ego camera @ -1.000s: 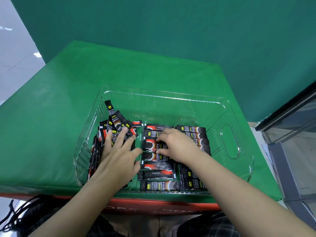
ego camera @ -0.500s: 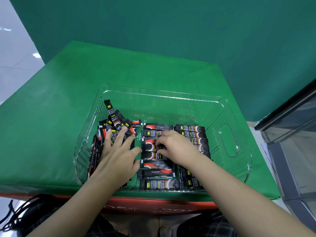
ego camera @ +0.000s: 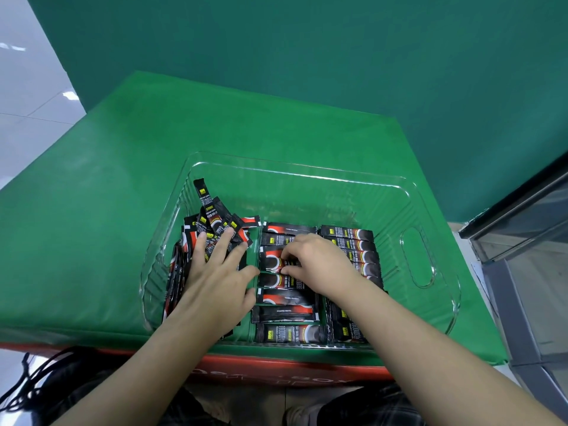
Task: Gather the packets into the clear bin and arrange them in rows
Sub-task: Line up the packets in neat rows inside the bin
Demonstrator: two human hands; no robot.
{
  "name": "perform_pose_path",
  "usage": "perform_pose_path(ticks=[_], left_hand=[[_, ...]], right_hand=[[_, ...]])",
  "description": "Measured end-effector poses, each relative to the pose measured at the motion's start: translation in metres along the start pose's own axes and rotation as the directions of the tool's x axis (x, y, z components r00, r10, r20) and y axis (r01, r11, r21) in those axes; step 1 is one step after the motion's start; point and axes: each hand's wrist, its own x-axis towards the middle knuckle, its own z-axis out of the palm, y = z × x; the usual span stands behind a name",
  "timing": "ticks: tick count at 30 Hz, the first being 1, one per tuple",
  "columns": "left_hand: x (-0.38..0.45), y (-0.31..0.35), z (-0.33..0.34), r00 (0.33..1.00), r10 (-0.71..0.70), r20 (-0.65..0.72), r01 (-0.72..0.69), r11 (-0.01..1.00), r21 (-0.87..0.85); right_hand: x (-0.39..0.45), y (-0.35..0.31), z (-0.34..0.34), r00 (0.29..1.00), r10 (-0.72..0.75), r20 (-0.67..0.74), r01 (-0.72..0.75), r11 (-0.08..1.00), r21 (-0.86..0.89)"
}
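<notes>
A clear plastic bin (ego camera: 415, 192) sits on the green table and holds several black and red packets. A loose pile of packets (ego camera: 212, 222) lies at its left side, and my left hand (ego camera: 215, 281) rests flat on that pile with fingers spread. A middle row of packets (ego camera: 285, 305) lies stacked front to back; my right hand (ego camera: 319, 262) has curled fingertips on one packet (ego camera: 272, 261) of that row. A right row of packets (ego camera: 350, 236) runs under my right forearm, partly hidden.
The green-covered table (ego camera: 92, 241) extends left and behind the bin. The bin's far half (ego camera: 307, 198) holds nothing. A grey metal and glass cabinet (ego camera: 522, 256) stands at the right. Black cords (ego camera: 27, 382) hang at the lower left.
Almost nothing moved: my right hand's fingertips shifted slightly on the middle row, and my left hand stayed flat on the pile.
</notes>
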Motion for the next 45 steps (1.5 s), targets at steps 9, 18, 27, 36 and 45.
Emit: perform_pose_path(ticks=[9,18,27,36,45], left_hand=[[-0.001,0.000,0.000,1.000,0.003,-0.001,-0.003,1.000,-0.015],[0.000,0.001,0.000,1.000,-0.006,-0.001,0.006,1.000,-0.017],[0.000,0.002,-0.001,1.000,-0.008,0.006,0.008,1.000,-0.010],[-0.001,0.002,-0.001,1.000,-0.007,0.001,0.007,1.000,-0.018],[0.000,0.002,-0.002,0.999,-0.023,0.023,0.024,0.999,-0.039]], right_hand=[[0.010,0.016,-0.004,0.997,0.070,-0.014,-0.070,0.997,-0.008],[0.003,0.013,-0.006,0.998,0.051,-0.029,-0.053,0.998,-0.042],[-0.002,0.002,0.004,0.998,-0.055,0.034,0.055,0.998,-0.005],[0.008,-0.003,-0.009,0.999,-0.031,-0.018,0.033,0.992,0.122],[0.075,-0.030,-0.015,0.996,-0.058,-0.071,0.054,0.997,-0.057]])
